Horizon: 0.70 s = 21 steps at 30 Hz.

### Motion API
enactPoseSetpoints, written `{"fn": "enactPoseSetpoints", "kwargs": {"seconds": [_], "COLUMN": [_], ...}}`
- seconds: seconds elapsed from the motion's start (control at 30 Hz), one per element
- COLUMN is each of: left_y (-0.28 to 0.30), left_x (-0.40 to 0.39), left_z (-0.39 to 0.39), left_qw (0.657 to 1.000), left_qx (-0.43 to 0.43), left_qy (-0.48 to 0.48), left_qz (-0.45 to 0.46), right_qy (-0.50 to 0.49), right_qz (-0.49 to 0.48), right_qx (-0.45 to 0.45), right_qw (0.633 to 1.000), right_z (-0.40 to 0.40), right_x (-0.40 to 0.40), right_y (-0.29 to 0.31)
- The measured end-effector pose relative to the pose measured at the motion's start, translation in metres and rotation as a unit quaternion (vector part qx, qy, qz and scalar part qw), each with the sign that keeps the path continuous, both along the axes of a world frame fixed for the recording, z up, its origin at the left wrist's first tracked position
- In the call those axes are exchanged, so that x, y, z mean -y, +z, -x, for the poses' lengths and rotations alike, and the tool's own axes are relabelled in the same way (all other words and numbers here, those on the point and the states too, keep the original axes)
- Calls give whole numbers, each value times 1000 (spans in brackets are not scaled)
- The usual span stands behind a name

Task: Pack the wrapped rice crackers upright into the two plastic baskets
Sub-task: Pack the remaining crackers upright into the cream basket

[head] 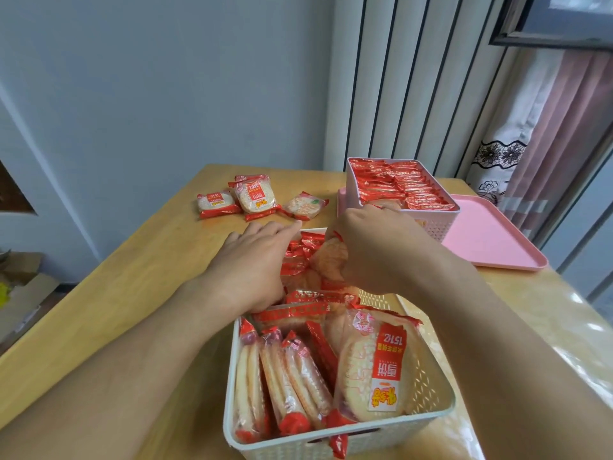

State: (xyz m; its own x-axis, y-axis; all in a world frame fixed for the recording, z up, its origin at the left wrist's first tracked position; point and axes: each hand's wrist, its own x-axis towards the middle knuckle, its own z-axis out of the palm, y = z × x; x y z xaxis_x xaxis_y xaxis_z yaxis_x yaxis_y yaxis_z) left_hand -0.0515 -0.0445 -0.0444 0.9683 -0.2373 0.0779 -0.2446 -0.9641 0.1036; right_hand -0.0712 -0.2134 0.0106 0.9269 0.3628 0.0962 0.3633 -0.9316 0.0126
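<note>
A white plastic basket stands at the near middle of the table, holding several wrapped rice crackers, some upright, one leaning flat-faced at its right. My left hand reaches into the basket's far left, fingers spread against upright packs. Above the far part of the same basket, my right hand is shut on a wrapped cracker. A pink basket at the back right is packed full of upright crackers. Several loose packs lie on the table at the back.
The pink basket stands on a pink tray at the table's right edge. The wooden table has a glossy cover. A radiator and curtain are behind, a cardboard box on the floor at left.
</note>
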Motion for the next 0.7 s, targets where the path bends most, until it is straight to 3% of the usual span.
{"fn": "enactPoseSetpoints", "kwargs": {"seconds": [0.1,0.2,0.43,0.57,0.63,0.7], "left_y": [1,0,-2,10,23,33], "left_x": [0,3,4,-7,-17,-25], "left_z": [0,-1,-8,-11,-8,-4], "left_qw": [1000,999,999,993,965,931], "left_qx": [10,30,12,-94,-149,-111], "left_qy": [2,14,6,-25,-41,-38], "left_qz": [-16,-40,-46,71,210,345], "right_qy": [7,8,20,95,132,153], "right_qz": [58,57,-77,-201,-244,-282], "right_qx": [48,37,6,33,67,109], "right_qw": [997,998,997,975,958,941], "right_z": [4,3,-1,2,2,2], "right_x": [-3,-5,17,31,31,31], "right_y": [-2,-5,6,14,15,13]}}
